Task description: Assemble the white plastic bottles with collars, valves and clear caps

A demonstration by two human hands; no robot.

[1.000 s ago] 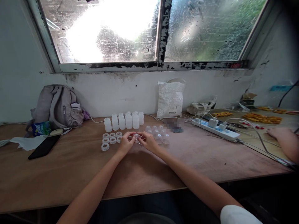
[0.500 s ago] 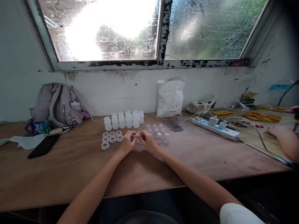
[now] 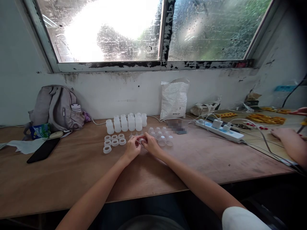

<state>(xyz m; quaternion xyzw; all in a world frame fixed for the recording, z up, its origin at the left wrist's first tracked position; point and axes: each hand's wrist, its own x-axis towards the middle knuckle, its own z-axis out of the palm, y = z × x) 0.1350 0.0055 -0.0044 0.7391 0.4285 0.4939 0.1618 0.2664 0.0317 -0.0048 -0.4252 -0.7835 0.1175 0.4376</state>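
My left hand (image 3: 132, 148) and my right hand (image 3: 152, 145) meet over the table, fingers closed around a small translucent bottle ring (image 3: 142, 140). Fingers cover part of it, and whether a teat sits inside I cannot tell. To the left of my hands lie several loose rings (image 3: 114, 142) in short rows. Behind these, several frosted plastic bottles (image 3: 124, 123) stand upright. Just beyond my fingers are small clear pieces that look like teats (image 3: 138, 134), partly hidden. Several clear dome caps (image 3: 161, 141) sit to the right of my right hand.
A backpack (image 3: 55, 108), black phone (image 3: 43, 150) and green-blue packet (image 3: 40, 131) are at left. A white plastic bag (image 3: 174, 99) leans against the wall. A power strip (image 3: 219, 130) with cables lies at right, near yellow parts (image 3: 266, 118) and another person's arm (image 3: 291, 143).
My fingers have shifted on the ring, which now shows more between them. The whole view has slid slightly. At far right, the other person's hand has moved a little.
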